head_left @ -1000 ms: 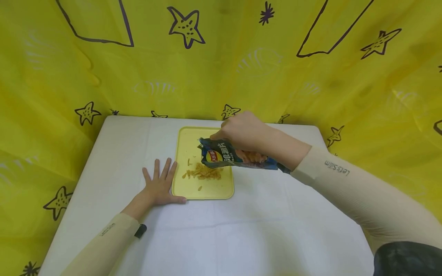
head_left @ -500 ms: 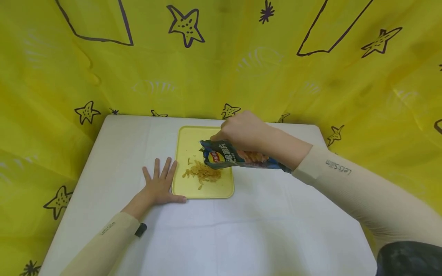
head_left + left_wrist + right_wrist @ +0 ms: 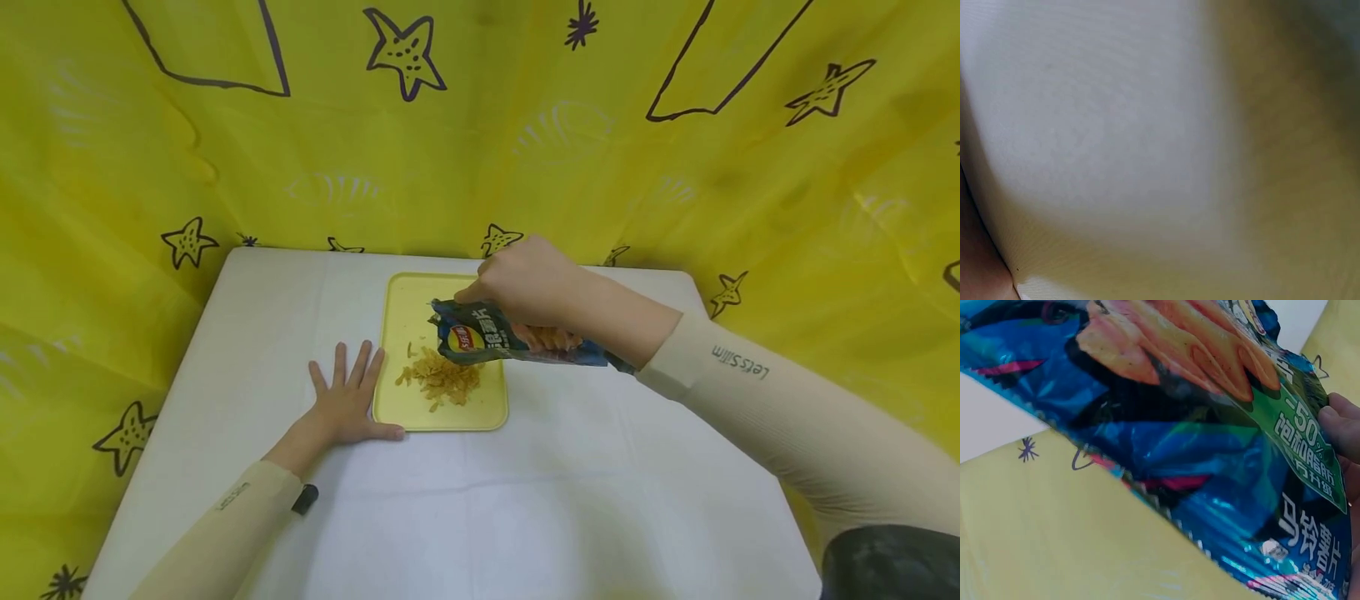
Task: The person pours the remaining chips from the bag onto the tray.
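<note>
My right hand [image 3: 525, 279] grips a dark blue bag of potato chips [image 3: 517, 337], tipped so its torn end points left over a yellow tray [image 3: 442, 421]. In the right wrist view the chip bag [image 3: 1166, 456] fills most of the picture, with part of my right hand [image 3: 1344, 431] at its edge. Under the bag's mouth, a heap of broken potato chips [image 3: 442, 379] lies on the tray. My left hand [image 3: 348, 408] rests flat with fingers spread, its thumb and forefinger along the tray's left side and lower corner. The left wrist view is blurred, showing mostly pale cloth.
The tray sits on a white-covered table [image 3: 525, 517]. Behind it hangs a yellow curtain [image 3: 465, 150] printed with dark starfish. A black object [image 3: 888, 562] shows at the lower right, near my right sleeve [image 3: 810, 425].
The heap of chips on the tray has grown. The bag has shifted right and back left slightly with my right hand. My left hand has stayed in place.
</note>
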The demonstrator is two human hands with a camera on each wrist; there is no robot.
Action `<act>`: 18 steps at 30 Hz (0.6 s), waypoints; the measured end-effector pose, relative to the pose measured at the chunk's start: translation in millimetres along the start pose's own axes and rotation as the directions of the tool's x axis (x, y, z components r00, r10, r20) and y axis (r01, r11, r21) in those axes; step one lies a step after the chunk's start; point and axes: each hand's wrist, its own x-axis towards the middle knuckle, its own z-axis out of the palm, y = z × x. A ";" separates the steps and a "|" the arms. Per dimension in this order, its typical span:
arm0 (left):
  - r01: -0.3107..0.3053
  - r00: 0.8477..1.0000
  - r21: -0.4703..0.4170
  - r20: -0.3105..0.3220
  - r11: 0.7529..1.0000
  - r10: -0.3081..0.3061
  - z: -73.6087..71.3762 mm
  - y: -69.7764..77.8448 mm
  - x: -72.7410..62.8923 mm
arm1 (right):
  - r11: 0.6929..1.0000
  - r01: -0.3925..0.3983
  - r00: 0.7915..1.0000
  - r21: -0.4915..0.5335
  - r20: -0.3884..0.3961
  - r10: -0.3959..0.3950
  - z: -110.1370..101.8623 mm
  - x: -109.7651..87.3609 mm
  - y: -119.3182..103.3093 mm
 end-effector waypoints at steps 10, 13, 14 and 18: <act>0.001 1.000 0.004 0.001 1.000 -0.001 1.1 -0.6 1.2 | 1.000 -0.007 1.000 0.001 0.002 0.007 -4.9 -2.6 -1.8; 0.006 1.000 0.008 0.009 1.000 -0.006 1.4 -0.6 1.3 | 1.000 -0.004 1.000 0.005 0.001 0.004 -6.4 -2.4 -2.4; 0.008 1.000 0.009 0.010 1.000 -0.008 0.9 -0.4 1.1 | 1.000 -0.004 1.000 0.005 -0.001 0.004 -6.6 -2.1 -2.8; 0.014 1.000 0.006 0.016 1.000 -0.014 0.4 0.0 0.3 | 1.000 0.006 1.000 0.000 0.002 -0.006 -6.5 0.1 -4.1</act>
